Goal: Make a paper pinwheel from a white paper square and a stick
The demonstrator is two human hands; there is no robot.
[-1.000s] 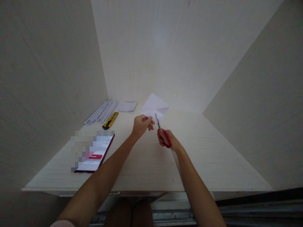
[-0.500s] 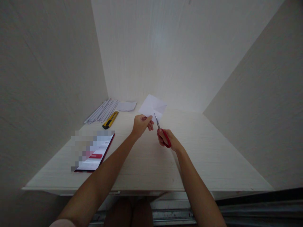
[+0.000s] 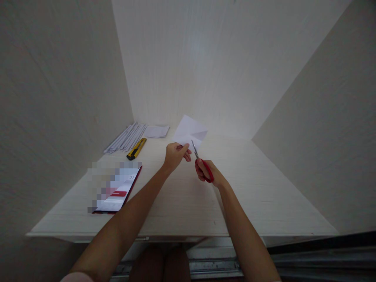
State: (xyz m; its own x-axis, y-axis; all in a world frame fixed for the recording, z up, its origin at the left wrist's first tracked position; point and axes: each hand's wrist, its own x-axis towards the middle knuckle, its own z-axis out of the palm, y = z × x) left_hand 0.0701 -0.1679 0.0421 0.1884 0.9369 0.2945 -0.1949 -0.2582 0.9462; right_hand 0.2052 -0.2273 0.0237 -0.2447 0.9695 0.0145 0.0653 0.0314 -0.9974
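your left hand [image 3: 175, 154] pinches the near corner of a folded white sheet of paper [image 3: 189, 131], its fingers closed on the edge, and holds it up above the tabletop [image 3: 264, 196] so the sheet tilts away from you toward the back wall. your right hand [image 3: 207, 174] is just beside it, fingers closed through the red handles of a pair of scissors [image 3: 202, 163]. the blades point up and away and meet the lower edge of the paper right next to your left thumb; they look nearly shut, though they are too small to tell for sure. both hands are raised clear of the tabletop, near its middle.

off to your left, a phone [image 3: 116, 192] in a dark red case lies flat near the front edge, its screen lit. further back, a yellow utility knife [image 3: 136, 149] lies beside a bundle of white paper strips [image 3: 125, 138], and a small folded white sheet [image 3: 157, 131] lies just to the right of those, by the back wall.
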